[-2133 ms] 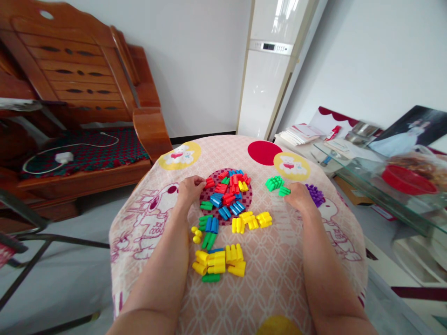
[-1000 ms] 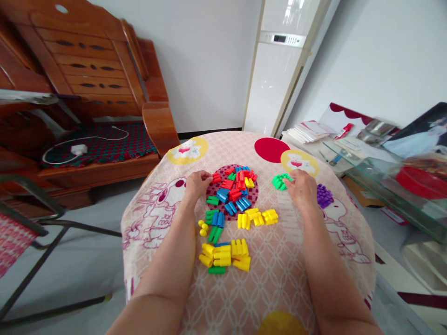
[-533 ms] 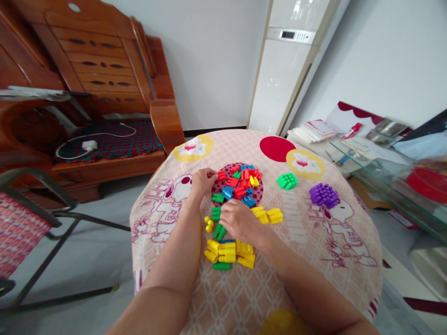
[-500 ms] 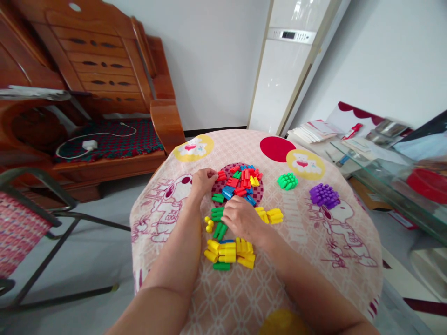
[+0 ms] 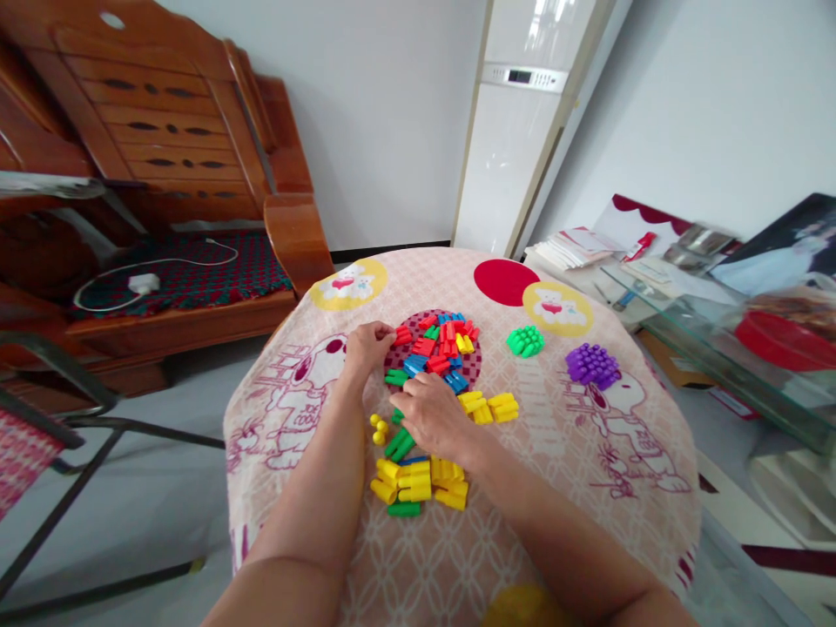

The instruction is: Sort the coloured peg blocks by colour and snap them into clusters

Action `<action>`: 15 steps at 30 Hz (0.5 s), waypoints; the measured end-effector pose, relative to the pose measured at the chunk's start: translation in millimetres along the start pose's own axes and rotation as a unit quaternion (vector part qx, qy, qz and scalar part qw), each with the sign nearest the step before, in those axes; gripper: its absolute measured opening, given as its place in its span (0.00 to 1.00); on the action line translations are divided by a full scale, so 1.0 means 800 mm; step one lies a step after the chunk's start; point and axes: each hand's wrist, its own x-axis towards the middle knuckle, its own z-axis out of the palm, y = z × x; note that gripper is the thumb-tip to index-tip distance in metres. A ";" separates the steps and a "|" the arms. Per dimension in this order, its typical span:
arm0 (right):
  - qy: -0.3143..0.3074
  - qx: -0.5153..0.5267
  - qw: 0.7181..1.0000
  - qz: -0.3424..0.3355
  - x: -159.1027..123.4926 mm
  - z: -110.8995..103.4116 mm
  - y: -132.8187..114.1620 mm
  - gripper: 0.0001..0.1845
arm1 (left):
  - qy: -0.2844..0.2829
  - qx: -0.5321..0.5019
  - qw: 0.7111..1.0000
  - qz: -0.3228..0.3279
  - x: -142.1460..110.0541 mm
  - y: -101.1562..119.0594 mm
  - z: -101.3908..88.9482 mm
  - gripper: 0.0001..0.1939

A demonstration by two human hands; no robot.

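My left hand [image 5: 369, 350] is closed in a pinch at the left end of a red plastic building block [image 5: 403, 335], at the edge of the mixed pile. Lower down, my right hand [image 5: 431, 411] curls closed over a green building block [image 5: 397, 417], which it mostly hides. Another green block [image 5: 400, 444] lies just below that hand. Left of it sits a small cluster of yellow balls [image 5: 379, 429]. Nearer me are several yellow blocks [image 5: 414, 481], with a green block [image 5: 403, 510] in front. More yellow blocks [image 5: 502, 407] lie right of my right hand.
A green cluster [image 5: 525, 341] and a purple cluster [image 5: 592, 365] of pegs stand on the right of the round cloth-covered table [image 5: 515, 505]. A glass shelf [image 5: 692, 340] borders it at right. A wooden bench [image 5: 287, 235] and a metal-framed chair [image 5: 58, 383] stand left.
My right hand has moved slightly left, over the green block that showed beside it before. My left hand stays at the red block. The whole view has shifted a little.
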 end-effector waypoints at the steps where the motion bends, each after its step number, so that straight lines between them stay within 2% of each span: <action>1: -0.008 0.013 1.000 0.011 -0.003 -0.006 0.004 0.05 | 0.000 0.001 1.000 0.001 0.000 0.000 0.000 0.11; 3: -0.012 0.056 0.997 0.042 -0.009 -0.019 0.015 0.04 | 0.001 0.005 1.000 0.000 0.001 -0.001 0.001 0.12; 5: 0.015 0.119 0.990 0.075 -0.013 -0.029 0.031 0.04 | 0.002 0.011 1.000 -0.003 0.002 -0.002 0.001 0.12; 10: 0.169 0.241 0.941 0.166 -0.029 -0.051 0.088 0.10 | -0.010 0.027 0.999 -0.013 0.003 -0.001 -0.001 0.13; 15: 0.300 0.222 0.887 0.274 -0.058 -0.068 0.153 0.10 | -0.009 0.024 1.000 -0.006 0.002 -0.001 -0.002 0.13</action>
